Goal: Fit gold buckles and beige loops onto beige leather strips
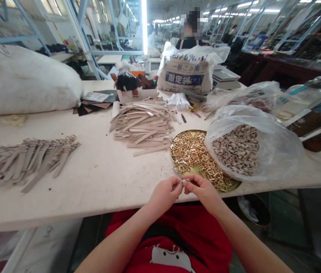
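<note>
My left hand (166, 192) and my right hand (203, 189) meet at the table's front edge, fingers pinched together. Between their fingertips is a small beige strap piece (186, 181); most of it is hidden by the fingers. Just beyond the hands lies a round gold tray (195, 171) heaped with small gold metal buckles (190, 148). To its right, an open clear plastic bag (280, 151) holds many small beige loops (236, 148). A loose pile of flat beige strips (145, 123) sits behind and left of my hands. Beige straps with gold buckles (26, 159) are heaped at far left.
A big white sack (26, 79) bulges over the table's back left. Farther back stand a white box (136, 96) of dark pieces and a printed plastic bag (186, 72). Yellow-handled snips (194, 110) lie beyond the tray. Another person (190, 41) is in the background.
</note>
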A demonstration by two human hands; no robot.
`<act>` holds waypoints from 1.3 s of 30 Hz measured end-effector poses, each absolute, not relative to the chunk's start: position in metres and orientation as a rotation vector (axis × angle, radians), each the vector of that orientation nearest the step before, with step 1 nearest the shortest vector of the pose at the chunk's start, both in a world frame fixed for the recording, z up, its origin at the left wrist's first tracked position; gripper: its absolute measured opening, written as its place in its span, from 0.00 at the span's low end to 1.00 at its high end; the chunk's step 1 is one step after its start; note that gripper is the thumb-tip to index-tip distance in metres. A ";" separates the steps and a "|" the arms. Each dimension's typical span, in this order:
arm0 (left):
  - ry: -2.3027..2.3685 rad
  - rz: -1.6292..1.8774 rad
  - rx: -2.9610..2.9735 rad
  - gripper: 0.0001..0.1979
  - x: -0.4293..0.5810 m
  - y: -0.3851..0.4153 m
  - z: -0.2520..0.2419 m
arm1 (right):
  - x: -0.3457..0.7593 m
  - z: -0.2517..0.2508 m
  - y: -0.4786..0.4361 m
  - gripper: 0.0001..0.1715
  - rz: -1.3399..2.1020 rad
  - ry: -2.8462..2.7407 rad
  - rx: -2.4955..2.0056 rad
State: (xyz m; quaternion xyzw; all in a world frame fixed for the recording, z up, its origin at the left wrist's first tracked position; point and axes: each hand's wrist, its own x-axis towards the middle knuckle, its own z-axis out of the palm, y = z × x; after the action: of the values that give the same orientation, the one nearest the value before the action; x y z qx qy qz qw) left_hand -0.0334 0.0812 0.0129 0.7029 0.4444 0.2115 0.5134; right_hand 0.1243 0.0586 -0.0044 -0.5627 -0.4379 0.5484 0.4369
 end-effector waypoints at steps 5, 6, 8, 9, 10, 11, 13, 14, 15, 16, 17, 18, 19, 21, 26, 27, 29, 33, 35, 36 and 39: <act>0.934 0.586 1.532 0.14 -0.036 0.077 0.010 | 0.111 -0.011 0.053 0.16 1.402 -0.851 -1.341; 0.949 0.598 1.508 0.14 -0.037 0.077 0.008 | 0.108 -0.011 0.051 0.15 1.408 -0.855 -1.333; 0.997 0.619 1.464 0.13 -0.039 0.077 0.003 | 0.102 -0.012 0.046 0.16 1.410 -0.879 -1.310; 1.013 0.624 1.442 0.13 -0.040 0.077 0.000 | 0.101 -0.012 0.044 0.17 1.415 -0.879 -1.286; 1.015 0.625 1.419 0.13 -0.040 0.077 -0.002 | 0.100 -0.012 0.043 0.19 1.426 -0.867 -1.258; 1.006 0.625 1.396 0.13 -0.041 0.077 -0.003 | 0.100 -0.012 0.042 0.22 1.447 -0.848 -1.231; 0.995 0.630 1.363 0.12 -0.042 0.076 -0.004 | 0.102 -0.012 0.041 0.23 1.486 -0.798 -1.210; 1.000 0.633 1.354 0.12 -0.042 0.075 -0.004 | 0.103 -0.012 0.041 0.21 1.504 -0.776 -1.218; 1.011 0.633 1.346 0.11 -0.041 0.073 -0.004 | 0.103 -0.012 0.041 0.18 1.524 -0.758 -1.231; 1.028 0.629 1.342 0.10 -0.041 0.072 -0.004 | 0.104 -0.011 0.041 0.16 1.554 -0.738 -1.240; 1.048 0.622 1.342 0.10 -0.041 0.071 -0.004 | 0.104 -0.011 0.041 0.15 1.597 -0.714 -1.240; 1.065 0.611 1.349 0.10 -0.041 0.070 -0.004 | 0.105 -0.010 0.041 0.15 1.656 -0.686 -1.226; 1.078 0.596 1.366 0.09 -0.041 0.069 -0.004 | 0.105 -0.010 0.040 0.16 1.727 -0.655 -1.202; 1.106 0.564 1.433 0.08 -0.043 0.067 -0.005 | 0.107 -0.011 0.038 0.17 1.869 -0.610 -1.126; 1.205 0.511 1.594 0.07 -0.044 0.065 -0.005 | 0.111 -0.016 0.033 0.14 2.077 -0.557 -0.980; 1.213 0.502 1.605 0.08 -0.044 0.064 -0.006 | 0.111 -0.017 0.032 0.14 2.085 -0.546 -0.977; 1.199 0.489 1.610 0.08 -0.043 0.064 -0.007 | 0.111 -0.019 0.031 0.14 2.070 -0.553 -0.978; 1.181 0.492 1.607 0.09 -0.044 0.062 -0.008 | 0.112 -0.024 0.031 0.12 1.913 -0.644 -1.011; 1.185 0.489 1.587 0.09 -0.046 0.062 -0.008 | 0.113 -0.026 0.033 0.13 1.749 -0.699 -1.095; 1.166 0.482 1.562 0.09 -0.047 0.062 -0.008 | 0.113 -0.027 0.034 0.14 1.647 -0.743 -1.162; 1.084 0.467 1.476 0.12 -0.048 0.061 -0.008 | 0.111 -0.027 0.037 0.17 1.338 -0.911 -1.374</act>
State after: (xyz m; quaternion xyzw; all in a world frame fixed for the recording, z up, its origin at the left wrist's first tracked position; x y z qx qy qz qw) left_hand -0.0482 0.0613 -0.0075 0.6329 0.4648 0.2002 0.5859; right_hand 0.1115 0.0365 -0.0270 -0.5651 -0.3746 0.5501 0.4876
